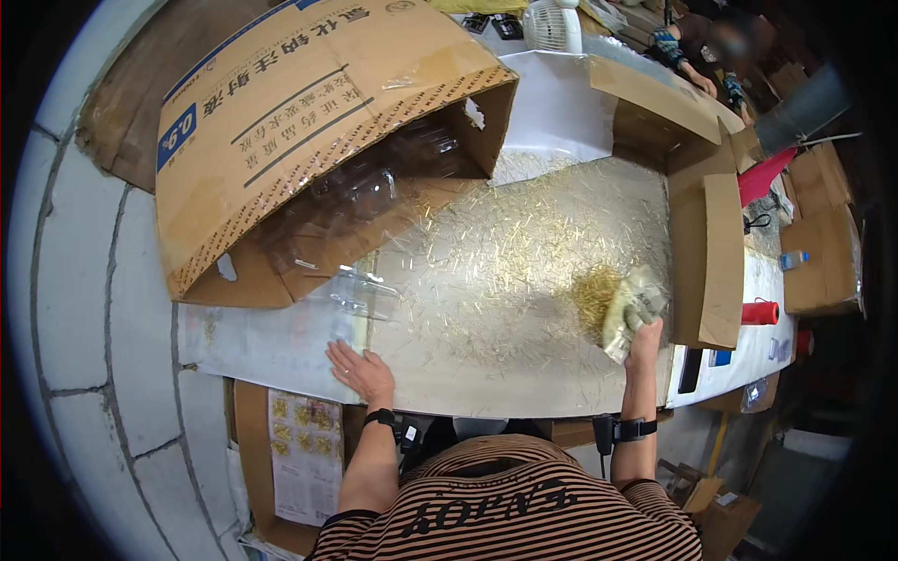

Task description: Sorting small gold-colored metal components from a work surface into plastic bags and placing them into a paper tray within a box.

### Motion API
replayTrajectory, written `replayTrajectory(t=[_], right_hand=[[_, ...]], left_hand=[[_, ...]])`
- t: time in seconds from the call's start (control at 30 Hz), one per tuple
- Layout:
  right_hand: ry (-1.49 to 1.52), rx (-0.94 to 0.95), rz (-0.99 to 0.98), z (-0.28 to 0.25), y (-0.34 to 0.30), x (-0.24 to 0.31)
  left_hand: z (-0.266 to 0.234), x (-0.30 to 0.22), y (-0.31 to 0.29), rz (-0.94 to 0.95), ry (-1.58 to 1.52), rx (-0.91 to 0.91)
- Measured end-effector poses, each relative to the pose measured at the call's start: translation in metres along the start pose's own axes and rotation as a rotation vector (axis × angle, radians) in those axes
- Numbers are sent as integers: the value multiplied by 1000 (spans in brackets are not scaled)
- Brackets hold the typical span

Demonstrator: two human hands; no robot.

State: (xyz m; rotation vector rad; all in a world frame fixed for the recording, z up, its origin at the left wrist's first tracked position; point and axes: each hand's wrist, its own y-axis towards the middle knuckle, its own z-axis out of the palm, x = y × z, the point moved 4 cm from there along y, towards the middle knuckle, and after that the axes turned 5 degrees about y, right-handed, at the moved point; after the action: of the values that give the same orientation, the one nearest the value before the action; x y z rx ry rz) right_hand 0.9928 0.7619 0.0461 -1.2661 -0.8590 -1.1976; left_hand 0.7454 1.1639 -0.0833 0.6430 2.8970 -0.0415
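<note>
A carton (309, 140) gapes rightward; the open left hand (363, 376) rests near the front edge of the table (449, 397). Gold pieces (514, 248) spread mid-table, sparser in front; the right hand (645, 338) grips a crumpled bundle (619, 323) beside a pile (593, 297), near a cardboard wall (721, 271).

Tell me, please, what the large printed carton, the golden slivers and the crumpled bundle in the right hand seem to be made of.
Large printed carton: matte brown cardboard, shown by its flat panels and folded edges.
Golden slivers: probably shiny metal, given their glints, possibly coated plastic.
Crumpled bundle in the right hand: cloth or soft plastic, from its creases; finish unclear.
</note>
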Motion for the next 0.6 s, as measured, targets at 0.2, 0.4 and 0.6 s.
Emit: replayTrajectory(t=[0.2,0.4,0.6], right_hand=[[-64,12,-54,4,9,-1],[-144,-2,-89,-6,19,2],[-17,-4,-55,1,16,8]], left_hand=[[-1,-1,0,6,4,6],[-2,-1,0,-2,-4,15],[-1,-1,1,0,1,3]])
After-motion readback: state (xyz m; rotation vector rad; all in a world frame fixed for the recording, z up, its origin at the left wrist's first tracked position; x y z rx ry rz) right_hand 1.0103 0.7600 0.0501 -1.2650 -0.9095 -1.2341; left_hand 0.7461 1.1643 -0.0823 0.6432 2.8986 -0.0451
